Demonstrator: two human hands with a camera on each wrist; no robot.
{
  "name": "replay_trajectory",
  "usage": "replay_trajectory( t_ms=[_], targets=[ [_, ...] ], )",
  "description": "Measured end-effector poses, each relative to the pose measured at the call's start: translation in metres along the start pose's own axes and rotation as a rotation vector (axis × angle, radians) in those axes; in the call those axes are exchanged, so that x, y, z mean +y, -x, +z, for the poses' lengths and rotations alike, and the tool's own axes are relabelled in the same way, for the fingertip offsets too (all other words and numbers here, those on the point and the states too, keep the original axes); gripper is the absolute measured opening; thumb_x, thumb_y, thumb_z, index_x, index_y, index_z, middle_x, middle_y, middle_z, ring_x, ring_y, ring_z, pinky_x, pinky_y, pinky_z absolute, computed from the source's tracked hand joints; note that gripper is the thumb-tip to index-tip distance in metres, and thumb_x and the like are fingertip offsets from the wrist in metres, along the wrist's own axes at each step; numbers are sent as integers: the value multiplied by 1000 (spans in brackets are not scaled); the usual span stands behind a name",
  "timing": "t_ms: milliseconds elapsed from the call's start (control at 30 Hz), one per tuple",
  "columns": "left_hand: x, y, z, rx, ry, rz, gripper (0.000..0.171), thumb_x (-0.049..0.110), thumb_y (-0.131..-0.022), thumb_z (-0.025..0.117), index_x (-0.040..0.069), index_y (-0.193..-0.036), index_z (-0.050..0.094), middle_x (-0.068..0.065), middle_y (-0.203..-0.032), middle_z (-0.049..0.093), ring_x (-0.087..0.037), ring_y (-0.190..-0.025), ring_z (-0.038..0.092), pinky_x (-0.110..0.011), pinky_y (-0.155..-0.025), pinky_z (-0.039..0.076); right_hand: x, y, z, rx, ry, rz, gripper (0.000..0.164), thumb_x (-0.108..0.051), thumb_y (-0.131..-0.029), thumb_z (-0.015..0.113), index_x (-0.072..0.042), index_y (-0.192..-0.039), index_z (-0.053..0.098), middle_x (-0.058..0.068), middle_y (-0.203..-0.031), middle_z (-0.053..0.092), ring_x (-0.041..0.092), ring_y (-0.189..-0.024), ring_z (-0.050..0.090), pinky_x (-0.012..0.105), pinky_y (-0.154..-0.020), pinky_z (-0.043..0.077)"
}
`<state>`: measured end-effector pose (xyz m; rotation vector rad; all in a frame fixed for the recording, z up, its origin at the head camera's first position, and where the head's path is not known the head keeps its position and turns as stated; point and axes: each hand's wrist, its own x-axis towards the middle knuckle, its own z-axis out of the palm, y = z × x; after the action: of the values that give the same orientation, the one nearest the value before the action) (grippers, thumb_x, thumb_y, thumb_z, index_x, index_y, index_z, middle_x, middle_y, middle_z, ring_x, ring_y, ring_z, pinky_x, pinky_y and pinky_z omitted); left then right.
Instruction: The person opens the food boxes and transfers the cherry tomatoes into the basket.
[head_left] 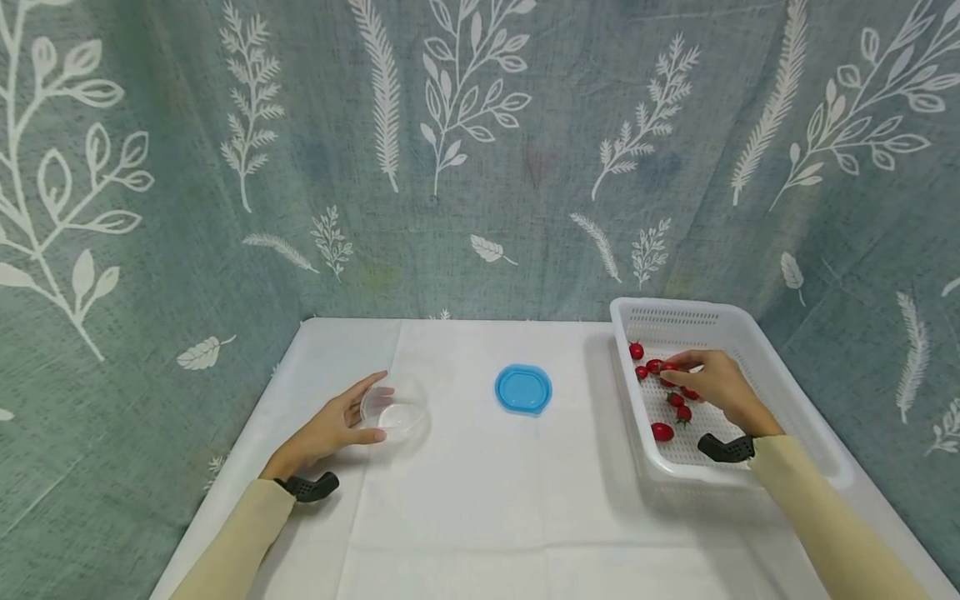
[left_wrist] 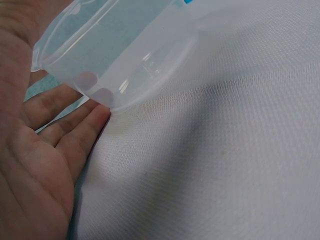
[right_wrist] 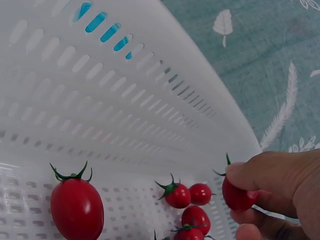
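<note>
My left hand (head_left: 322,429) holds a clear round plastic container (head_left: 396,414), thumb at the near side and fingers round the far side. In the left wrist view, fingertips (left_wrist: 101,116) touch the container's wall low down, close over the white cloth. Over the white basket (head_left: 716,473) at the right, my right hand (head_left: 716,385) pinches a cherry tomato (right_wrist: 236,196) between thumb and fingers; its green stem shows above the thumb. Several more cherry tomatoes (right_wrist: 77,209) with green stems lie on the basket's slotted floor below and beside this hand.
A blue lid (head_left: 522,388) lies on the white-covered table (head_left: 480,492) between the container and the basket. The basket's raised perforated walls surround the tomatoes. A green leaf-patterned curtain (head_left: 540,208) stands behind the table and at both sides.
</note>
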<state>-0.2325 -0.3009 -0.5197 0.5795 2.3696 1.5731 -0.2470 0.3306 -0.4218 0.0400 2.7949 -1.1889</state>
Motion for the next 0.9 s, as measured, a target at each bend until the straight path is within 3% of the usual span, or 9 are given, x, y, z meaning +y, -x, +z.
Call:
replay_trajectory(
  t_ms=[300, 600, 700, 833, 900],
  targets=[
    [1, 1, 0, -5, 6, -13, 101, 24, -87, 86, 36, -165, 22, -1, -171, 12, -35, -156, 14, -47, -119, 27, 4, -2, 1, -41, 33, 33, 44, -29, -95, 76, 4, -122, 70, 15, -97, 68, 29, -85, 58, 34, -67, 54],
    [3, -1, -2, -26, 14, -14, 101, 19, -90, 83, 34, -166, 18, -2, -172, 11, -37, -155, 12, -51, -119, 27, 4, -1, 1, -36, 33, 29, 45, -28, -97, 73, 5, -128, 67, 18, -109, 71, 31, -91, 60, 40, -73, 57],
    [3, -1, -4, -50, 14, 3, 103, 16, -90, 82, 33, -167, 15, -5, -172, 7, -39, -155, 10, -40, -118, 33, 3, 0, 2, -28, 20, 9, 46, -29, -99, 71, 4, -131, 66, 21, -116, 69, 33, -95, 62, 42, -77, 59],
    [4, -5, -13, -83, -6, 74, 103, 7, -92, 79, 28, -167, 11, -12, -172, 8, -42, -155, 9, -19, -112, 37, -1, 1, 2, -15, -12, -51, 49, -32, -102, 67, 3, -135, 63, 25, -123, 66, 39, -101, 63, 46, -81, 61],
    [9, -7, -19, -76, -30, 117, 98, 4, -94, 75, 23, -167, 13, -18, -170, 14, -44, -154, 14, -22, -112, 40, -6, 3, 1, -7, -15, -84, 53, -37, -102, 66, 4, -137, 61, 26, -126, 65, 42, -106, 64, 48, -83, 61]
  ],
)
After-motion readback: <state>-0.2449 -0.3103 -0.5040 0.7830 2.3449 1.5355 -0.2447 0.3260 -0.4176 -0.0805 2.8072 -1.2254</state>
